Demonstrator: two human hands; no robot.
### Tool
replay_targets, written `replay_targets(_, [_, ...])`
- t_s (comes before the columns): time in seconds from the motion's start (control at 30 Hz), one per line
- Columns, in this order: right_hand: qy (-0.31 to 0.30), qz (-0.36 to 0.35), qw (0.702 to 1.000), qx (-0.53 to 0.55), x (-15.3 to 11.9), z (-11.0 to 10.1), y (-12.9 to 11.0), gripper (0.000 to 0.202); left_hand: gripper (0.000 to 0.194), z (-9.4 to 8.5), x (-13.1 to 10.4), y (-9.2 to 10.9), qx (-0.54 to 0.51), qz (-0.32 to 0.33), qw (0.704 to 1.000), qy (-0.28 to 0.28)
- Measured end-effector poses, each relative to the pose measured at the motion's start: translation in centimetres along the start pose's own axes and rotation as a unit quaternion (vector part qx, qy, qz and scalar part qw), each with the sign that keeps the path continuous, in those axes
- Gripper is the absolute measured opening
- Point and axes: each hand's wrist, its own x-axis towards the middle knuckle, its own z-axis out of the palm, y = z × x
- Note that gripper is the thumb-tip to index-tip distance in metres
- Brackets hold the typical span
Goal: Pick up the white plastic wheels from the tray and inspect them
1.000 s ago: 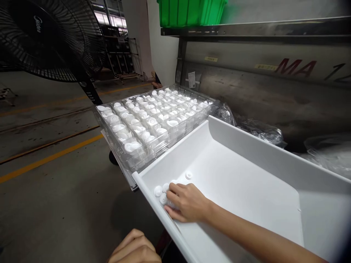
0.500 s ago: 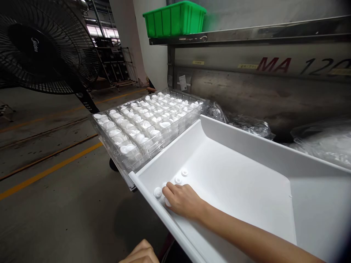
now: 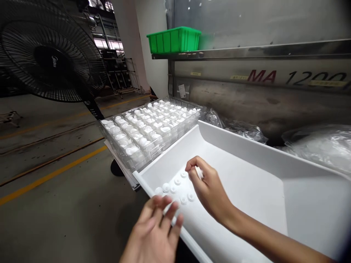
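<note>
My right hand [image 3: 210, 190] is curled above the white tray [image 3: 241, 171], with a small white plastic part [image 3: 199, 172] showing between its fingers and thumb. Whether more parts are inside that fist is hidden. My left hand [image 3: 156, 230] is at the tray's near rim, palm up, fingers apart, nothing visible on it; it is slightly blurred. Several round white plastic parts [image 3: 177, 181] lie in loose rows on the tray floor between the two hands. The fingers of my left hand cover some of them.
Beyond the tray's left wall sits a clear compartment tray [image 3: 148, 146] filled with white parts. A black fan [image 3: 55, 62] stands at left. The green bin [image 3: 175, 40] rests on a metal ledge; clear plastic bags [image 3: 323, 146] lie behind the tray.
My right hand has moved from the tray's near left corner rightward and up, and a white part now shows in it. My left hand has risen from the bottom edge and opened.
</note>
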Motion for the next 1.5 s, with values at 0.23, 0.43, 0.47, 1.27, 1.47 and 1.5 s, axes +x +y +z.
replay_targets(0.23, [-0.093, -0.119, 0.973, -0.172, -5.4, -7.4, -2.8, 0.014, 0.019, 8.1, 1.3, -4.3, -0.273, -0.266, 0.924, 0.036])
replay_targets(0.43, [-0.189, 0.009, 0.982, -0.017, -8.5, -10.5, -1.9, 0.019, 0.012, 8.2, 0.4, -5.8, -0.275, -0.281, 0.918, 0.06])
replay_targets(0.47, [-0.191, 0.016, 0.982, -0.002, -8.7, -10.7, -1.9, 0.019, 0.011, 8.2, 0.2, -5.8, -0.276, -0.284, 0.916, 0.061])
replay_targets(1.27, [-0.104, -0.101, 0.967, -0.211, -11.3, -11.9, -0.6, 0.015, 0.049, 8.0, -0.4, -8.4, -0.28, -0.335, 0.9, -0.005])
replay_targets(1.47, [-0.119, -0.078, 0.977, -0.158, -11.6, -12.4, -0.2, 0.02, 0.047, 8.0, -0.3, -8.2, -0.276, -0.331, 0.902, 0.02])
replay_targets(1.5, [-0.113, -0.093, 0.976, -0.162, -11.6, -12.4, -0.2, 0.024, 0.049, 8.0, -0.3, -8.1, -0.274, -0.326, 0.905, 0.017])
